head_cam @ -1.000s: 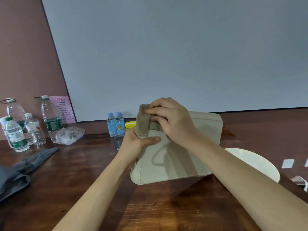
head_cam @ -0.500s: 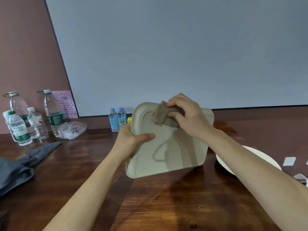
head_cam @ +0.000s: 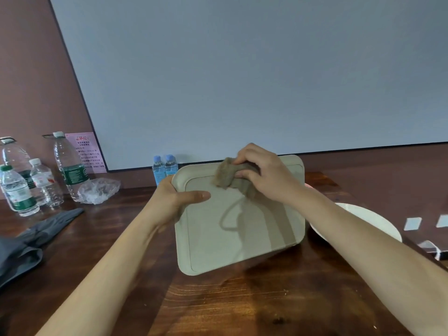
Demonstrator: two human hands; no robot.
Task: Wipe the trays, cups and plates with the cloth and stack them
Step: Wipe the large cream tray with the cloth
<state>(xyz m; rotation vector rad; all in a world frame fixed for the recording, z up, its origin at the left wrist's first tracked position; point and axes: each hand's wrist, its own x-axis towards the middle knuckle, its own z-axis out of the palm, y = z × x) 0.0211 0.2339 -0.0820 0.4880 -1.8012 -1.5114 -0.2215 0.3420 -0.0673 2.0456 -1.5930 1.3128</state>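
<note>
One tray, one cloth, one plate.

we see a dark wooden tabletop running back to a reddish-brown wall, where a big pale screen with a thin black edge leans. at far left four clear water bottles stand close together: a tall green-labelled bottle, a second tall bottle, a green-capped bottle and a red-labelled bottle. just beside the tall green-labelled one lies crumpled clear plastic, with a pink notice behind it against the wall. two small blue-capped bottles stand side by side at the screen's foot. dark grey fabric lies bunched at the left edge. two white paper slips lie at far right.
</note>
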